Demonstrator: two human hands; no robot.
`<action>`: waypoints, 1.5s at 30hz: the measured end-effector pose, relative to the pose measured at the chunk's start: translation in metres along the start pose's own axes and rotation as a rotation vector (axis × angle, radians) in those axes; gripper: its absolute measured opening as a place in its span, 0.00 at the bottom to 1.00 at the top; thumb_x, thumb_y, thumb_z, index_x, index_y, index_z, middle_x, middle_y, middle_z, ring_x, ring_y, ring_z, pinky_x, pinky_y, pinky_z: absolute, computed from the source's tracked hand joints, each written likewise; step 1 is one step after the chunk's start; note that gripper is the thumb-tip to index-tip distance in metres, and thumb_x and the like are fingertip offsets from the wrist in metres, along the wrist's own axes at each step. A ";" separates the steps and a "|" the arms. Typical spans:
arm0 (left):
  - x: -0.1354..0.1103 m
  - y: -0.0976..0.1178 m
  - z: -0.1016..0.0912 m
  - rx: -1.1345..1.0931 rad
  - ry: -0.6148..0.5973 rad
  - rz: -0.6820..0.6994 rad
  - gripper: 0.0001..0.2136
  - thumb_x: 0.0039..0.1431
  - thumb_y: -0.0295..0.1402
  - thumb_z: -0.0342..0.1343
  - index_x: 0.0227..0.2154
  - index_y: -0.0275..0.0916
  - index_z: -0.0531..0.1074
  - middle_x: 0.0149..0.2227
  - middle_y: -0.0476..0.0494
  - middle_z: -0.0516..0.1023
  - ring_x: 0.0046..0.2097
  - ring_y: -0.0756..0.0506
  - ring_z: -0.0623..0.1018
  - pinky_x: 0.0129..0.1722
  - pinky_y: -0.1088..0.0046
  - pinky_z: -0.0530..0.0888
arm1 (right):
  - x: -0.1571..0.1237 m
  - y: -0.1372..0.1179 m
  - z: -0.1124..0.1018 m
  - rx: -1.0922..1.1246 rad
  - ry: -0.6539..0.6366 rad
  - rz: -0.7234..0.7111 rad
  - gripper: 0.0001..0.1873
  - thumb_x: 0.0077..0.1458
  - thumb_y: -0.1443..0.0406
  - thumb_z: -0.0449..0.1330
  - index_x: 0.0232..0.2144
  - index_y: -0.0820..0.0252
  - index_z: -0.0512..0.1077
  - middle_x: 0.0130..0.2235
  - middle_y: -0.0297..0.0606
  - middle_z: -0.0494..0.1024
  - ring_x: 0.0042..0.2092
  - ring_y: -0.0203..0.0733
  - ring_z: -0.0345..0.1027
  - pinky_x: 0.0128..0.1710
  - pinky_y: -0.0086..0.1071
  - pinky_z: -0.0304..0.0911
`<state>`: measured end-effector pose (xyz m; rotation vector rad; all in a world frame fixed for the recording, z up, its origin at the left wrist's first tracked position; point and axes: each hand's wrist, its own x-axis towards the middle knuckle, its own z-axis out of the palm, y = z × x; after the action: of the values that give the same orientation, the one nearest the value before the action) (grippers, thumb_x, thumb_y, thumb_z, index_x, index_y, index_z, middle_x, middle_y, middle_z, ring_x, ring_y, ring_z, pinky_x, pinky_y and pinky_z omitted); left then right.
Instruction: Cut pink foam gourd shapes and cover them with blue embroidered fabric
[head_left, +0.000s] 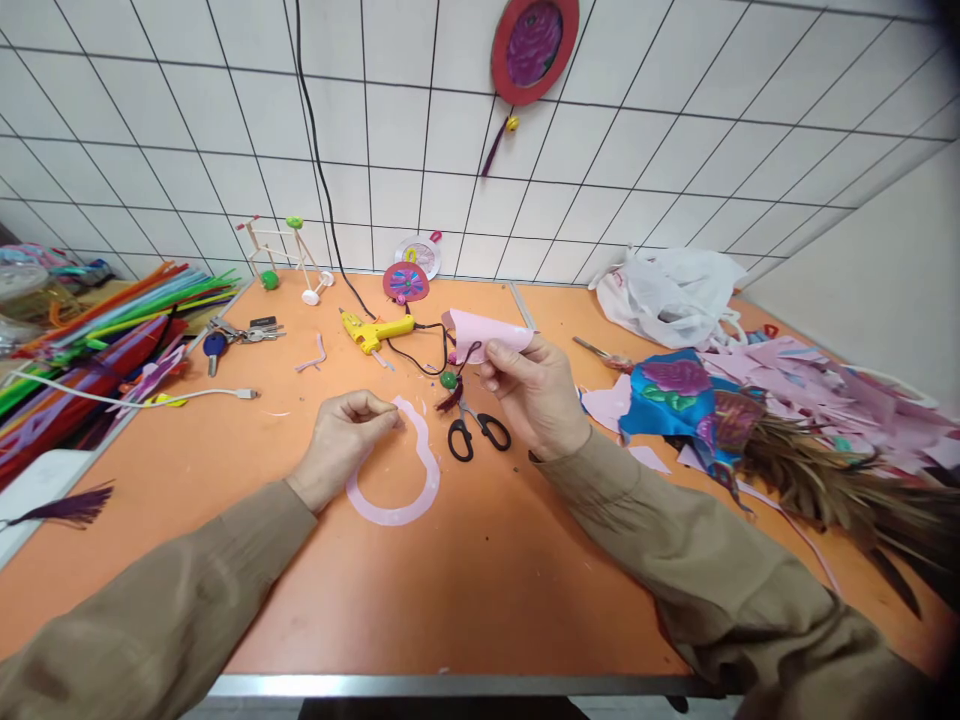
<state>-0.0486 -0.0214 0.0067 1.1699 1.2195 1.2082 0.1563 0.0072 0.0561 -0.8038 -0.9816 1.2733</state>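
Note:
My left hand (346, 432) is closed in a pinch on one end of a curved pink paper strip (420, 478) that lies on the orange table (487, 580). My right hand (534, 392) is raised a little and closed on a pink paper piece (484, 333); a dark cord with a green bead and a maroon tassel (450, 385) hangs from it. Black-handled scissors (478, 432) lie on the table just below my right hand. A yellow glue gun (371, 331) rests behind, its black cable running up the wall.
Pipe cleaners (97, 345) are piled at the left with keys (236, 335) and a white cable (135, 397). Blue floral fabric (675, 395), feathers (825, 490), pink paper scraps (847, 390) and a white plastic bag (675, 290) crowd the right. A round red ornament (534, 45) hangs on the tiled wall.

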 end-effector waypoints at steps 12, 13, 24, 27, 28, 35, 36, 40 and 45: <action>0.002 0.001 -0.002 -0.023 -0.076 0.035 0.10 0.49 0.37 0.65 0.21 0.37 0.74 0.24 0.43 0.80 0.28 0.45 0.79 0.33 0.70 0.75 | 0.004 -0.007 -0.002 0.015 -0.014 -0.055 0.11 0.38 0.63 0.73 0.22 0.60 0.75 0.22 0.31 0.72 0.24 0.31 0.60 0.21 0.27 0.53; 0.003 0.001 -0.003 -0.040 -0.121 0.026 0.10 0.51 0.37 0.63 0.22 0.37 0.73 0.24 0.44 0.80 0.27 0.46 0.79 0.32 0.69 0.75 | 0.003 -0.008 -0.002 0.016 -0.011 -0.054 0.11 0.37 0.63 0.73 0.23 0.60 0.75 0.22 0.31 0.72 0.24 0.30 0.60 0.21 0.27 0.53; -0.012 0.003 0.013 0.297 -0.284 0.097 0.22 0.61 0.44 0.51 0.13 0.42 0.60 0.13 0.51 0.62 0.18 0.51 0.62 0.21 0.74 0.61 | -0.003 0.002 0.003 -0.001 -0.081 0.031 0.14 0.38 0.60 0.74 0.23 0.61 0.74 0.22 0.30 0.70 0.23 0.30 0.59 0.23 0.28 0.57; -0.024 0.004 0.028 0.419 -0.389 0.261 0.22 0.62 0.44 0.49 0.14 0.41 0.63 0.17 0.48 0.68 0.21 0.49 0.65 0.24 0.72 0.62 | -0.005 0.003 0.004 -0.010 -0.079 0.055 0.14 0.38 0.60 0.74 0.23 0.61 0.74 0.22 0.31 0.72 0.23 0.30 0.60 0.22 0.28 0.55; -0.026 0.005 0.032 0.452 -0.405 0.313 0.20 0.62 0.43 0.49 0.16 0.41 0.65 0.19 0.47 0.70 0.24 0.48 0.68 0.27 0.71 0.64 | -0.006 0.004 0.004 -0.012 -0.088 0.064 0.15 0.38 0.60 0.73 0.23 0.61 0.74 0.21 0.31 0.72 0.23 0.31 0.60 0.22 0.28 0.54; -0.026 0.010 0.029 0.423 -0.147 0.361 0.18 0.60 0.38 0.52 0.16 0.41 0.57 0.18 0.52 0.61 0.23 0.50 0.61 0.26 0.71 0.59 | -0.008 0.009 0.005 -0.067 -0.159 0.055 0.14 0.41 0.59 0.72 0.24 0.62 0.74 0.20 0.30 0.71 0.23 0.30 0.59 0.21 0.27 0.53; -0.025 0.012 0.027 0.383 -0.112 0.347 0.20 0.61 0.39 0.51 0.15 0.42 0.56 0.17 0.53 0.57 0.22 0.50 0.58 0.24 0.72 0.58 | -0.009 0.010 0.005 -0.089 -0.166 0.059 0.14 0.41 0.59 0.72 0.25 0.62 0.74 0.20 0.30 0.72 0.23 0.31 0.60 0.21 0.27 0.53; -0.019 0.017 0.022 0.177 -0.033 0.338 0.11 0.57 0.39 0.59 0.22 0.39 0.71 0.24 0.49 0.72 0.29 0.48 0.70 0.32 0.72 0.68 | -0.013 0.015 0.005 -0.160 -0.223 0.074 0.14 0.43 0.58 0.72 0.26 0.62 0.75 0.20 0.29 0.72 0.22 0.31 0.60 0.21 0.27 0.55; -0.019 0.018 0.027 -0.088 -0.139 0.184 0.11 0.51 0.41 0.66 0.30 0.37 0.79 0.31 0.44 0.80 0.36 0.44 0.78 0.40 0.67 0.74 | -0.021 0.016 0.008 -0.192 -0.369 0.109 0.17 0.47 0.55 0.70 0.24 0.61 0.72 0.20 0.30 0.72 0.21 0.32 0.63 0.20 0.27 0.58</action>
<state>-0.0216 -0.0390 0.0256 1.2992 0.9627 1.2804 0.1420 -0.0115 0.0413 -0.7921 -1.3875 1.4689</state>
